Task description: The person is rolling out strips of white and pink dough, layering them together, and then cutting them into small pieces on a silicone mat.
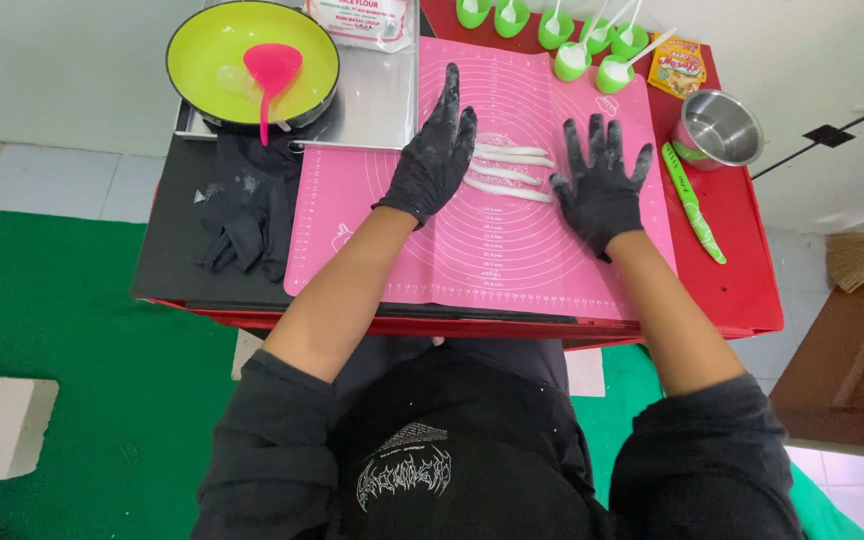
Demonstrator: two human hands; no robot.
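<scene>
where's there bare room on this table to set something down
Bare: near half of the pink mat, below the left hand, right hand and dough ropes. Crowded: far edge, with green cups, steel pot, yellow pan.

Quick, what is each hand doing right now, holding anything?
Left hand: open and flat, palm down at the ends of the white dough ropes on the pink mat, gripping nothing.
Right hand: open, fingers spread, beside the ropes, holding nothing.
</scene>
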